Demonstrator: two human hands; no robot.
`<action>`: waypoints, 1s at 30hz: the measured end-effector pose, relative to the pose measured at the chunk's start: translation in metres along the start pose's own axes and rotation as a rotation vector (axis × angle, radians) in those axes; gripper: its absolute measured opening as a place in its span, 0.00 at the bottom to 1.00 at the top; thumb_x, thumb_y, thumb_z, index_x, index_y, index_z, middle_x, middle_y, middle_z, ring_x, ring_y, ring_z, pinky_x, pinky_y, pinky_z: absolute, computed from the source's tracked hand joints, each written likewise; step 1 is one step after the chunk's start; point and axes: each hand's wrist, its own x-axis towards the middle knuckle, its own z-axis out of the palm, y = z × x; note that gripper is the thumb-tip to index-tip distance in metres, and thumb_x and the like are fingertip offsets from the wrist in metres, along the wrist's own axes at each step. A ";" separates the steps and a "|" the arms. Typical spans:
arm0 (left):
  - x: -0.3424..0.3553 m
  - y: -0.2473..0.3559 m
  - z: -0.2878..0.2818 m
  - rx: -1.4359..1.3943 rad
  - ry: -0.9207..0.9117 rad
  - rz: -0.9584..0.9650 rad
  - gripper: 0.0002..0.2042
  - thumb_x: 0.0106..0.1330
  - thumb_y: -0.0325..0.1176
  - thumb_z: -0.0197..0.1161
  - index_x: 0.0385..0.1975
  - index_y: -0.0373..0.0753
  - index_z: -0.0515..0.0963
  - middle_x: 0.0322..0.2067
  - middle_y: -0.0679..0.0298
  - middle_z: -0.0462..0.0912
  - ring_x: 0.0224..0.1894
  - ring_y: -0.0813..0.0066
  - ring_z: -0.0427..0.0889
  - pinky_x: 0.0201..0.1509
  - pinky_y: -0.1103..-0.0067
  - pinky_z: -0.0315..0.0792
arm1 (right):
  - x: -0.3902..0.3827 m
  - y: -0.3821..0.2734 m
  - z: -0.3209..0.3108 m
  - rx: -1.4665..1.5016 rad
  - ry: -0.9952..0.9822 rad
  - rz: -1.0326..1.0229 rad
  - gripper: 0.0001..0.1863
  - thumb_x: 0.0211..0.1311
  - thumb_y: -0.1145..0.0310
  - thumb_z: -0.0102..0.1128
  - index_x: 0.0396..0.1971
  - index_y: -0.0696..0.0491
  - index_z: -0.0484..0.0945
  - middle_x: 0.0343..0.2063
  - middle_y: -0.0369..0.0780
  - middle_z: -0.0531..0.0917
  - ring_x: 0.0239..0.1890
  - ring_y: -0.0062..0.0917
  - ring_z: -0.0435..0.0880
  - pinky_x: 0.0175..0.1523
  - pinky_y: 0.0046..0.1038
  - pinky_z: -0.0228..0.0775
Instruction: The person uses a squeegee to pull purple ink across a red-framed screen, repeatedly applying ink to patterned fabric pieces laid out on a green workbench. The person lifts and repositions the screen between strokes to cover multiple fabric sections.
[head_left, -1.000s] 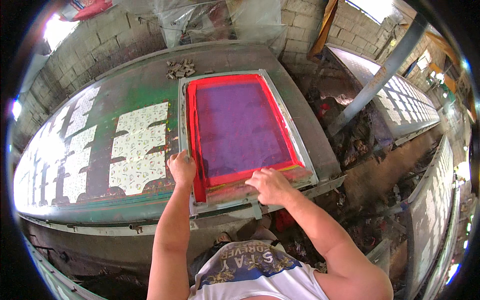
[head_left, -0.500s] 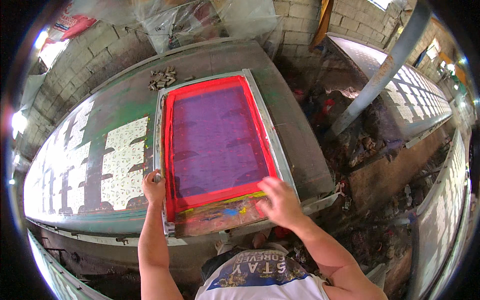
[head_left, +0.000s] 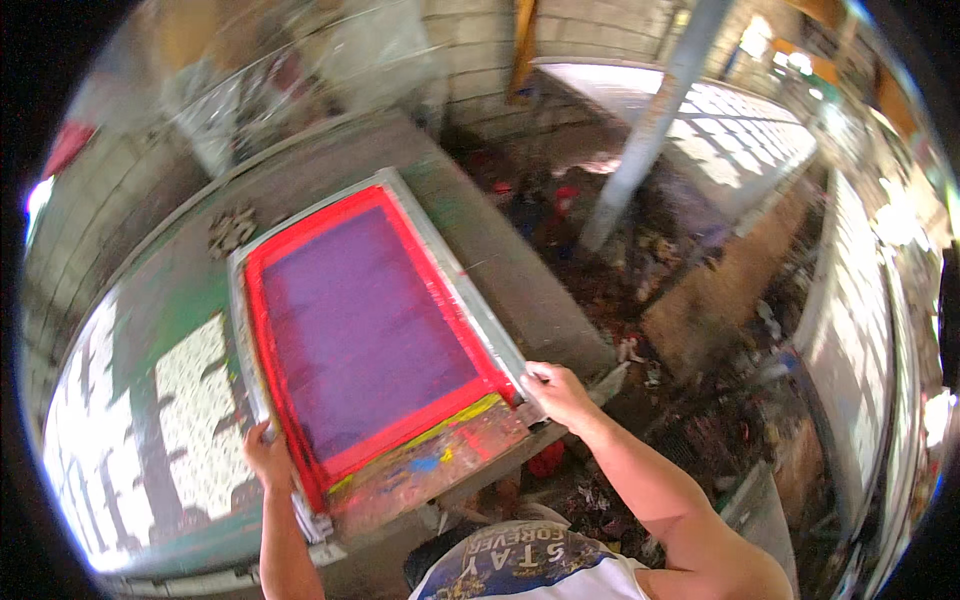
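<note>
A screen printing frame point(head_left: 366, 325) with purple mesh, a red border and metal sides lies at a slant on the long table. Its near end carries a paint-smeared strip point(head_left: 455, 450) with yellow, blue and red marks. My left hand point(head_left: 268, 458) is closed on the frame's left side near the lower corner. On the opposite side, my right hand point(head_left: 558, 394) has its fingers curled round the metal edge. The undersides of both grips are hidden.
White printed pieces point(head_left: 195, 420) lie on the long table point(head_left: 515, 290), left of the frame. Beyond the frame's far corner sits a pile of small blocks point(head_left: 232, 232). A slanting metal pole point(head_left: 650, 140) and another table point(head_left: 745, 150) stand to the right, with litter point(head_left: 640, 250) on the floor between.
My right hand has gone from above the frame's near red border to its right metal edge. The view has turned, and the frame now appears farther left and more tilted.
</note>
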 end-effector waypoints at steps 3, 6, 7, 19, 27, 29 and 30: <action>0.007 -0.008 -0.001 -0.103 -0.044 -0.051 0.14 0.54 0.16 0.70 0.42 0.31 0.85 0.33 0.67 0.80 0.37 0.73 0.76 0.44 0.73 0.72 | -0.005 -0.028 -0.011 0.119 0.035 0.067 0.22 0.81 0.51 0.62 0.54 0.55 0.89 0.30 0.39 0.92 0.29 0.24 0.88 0.39 0.35 0.79; 0.022 -0.013 -0.004 -0.280 -0.038 -0.067 0.14 0.54 0.13 0.71 0.40 0.32 0.83 0.32 0.70 0.76 0.36 0.77 0.73 0.41 0.75 0.70 | -0.008 -0.044 -0.028 0.051 0.021 0.048 0.25 0.82 0.47 0.57 0.53 0.55 0.89 0.33 0.42 0.93 0.35 0.27 0.91 0.44 0.37 0.81; 0.029 -0.014 -0.004 -0.351 -0.069 -0.070 0.15 0.53 0.13 0.71 0.40 0.33 0.82 0.32 0.71 0.76 0.35 0.78 0.73 0.41 0.75 0.69 | -0.010 -0.048 -0.029 0.044 0.052 0.045 0.25 0.82 0.47 0.57 0.55 0.54 0.89 0.36 0.43 0.93 0.38 0.30 0.92 0.46 0.38 0.81; 0.109 0.136 0.052 -0.282 -0.311 0.187 0.16 0.49 0.12 0.72 0.32 0.39 0.77 0.30 0.73 0.73 0.32 0.80 0.70 0.38 0.78 0.68 | -0.111 -0.056 -0.088 0.415 0.440 0.151 0.23 0.87 0.55 0.58 0.64 0.56 0.88 0.43 0.35 0.93 0.43 0.16 0.84 0.49 0.27 0.76; 0.076 0.395 0.191 -0.465 -0.505 0.425 0.16 0.50 0.11 0.72 0.33 0.38 0.78 0.29 0.76 0.68 0.31 0.84 0.66 0.37 0.82 0.61 | -0.207 0.003 -0.219 0.885 0.723 0.081 0.20 0.84 0.66 0.65 0.66 0.60 0.86 0.50 0.36 0.93 0.46 0.13 0.89 0.53 0.23 0.81; 0.053 0.467 0.224 -0.567 -0.632 0.421 0.17 0.49 0.12 0.73 0.35 0.38 0.79 0.29 0.76 0.69 0.32 0.84 0.67 0.37 0.82 0.64 | -0.232 0.019 -0.249 0.894 0.862 0.016 0.21 0.83 0.66 0.65 0.67 0.60 0.85 0.51 0.37 0.93 0.47 0.14 0.89 0.55 0.23 0.81; 0.041 0.502 0.237 -0.554 -0.649 0.444 0.17 0.50 0.11 0.73 0.35 0.38 0.79 0.30 0.76 0.69 0.32 0.84 0.67 0.37 0.82 0.64 | -0.246 0.025 -0.260 0.929 0.916 -0.036 0.21 0.83 0.66 0.65 0.67 0.60 0.85 0.52 0.38 0.93 0.47 0.15 0.89 0.55 0.23 0.82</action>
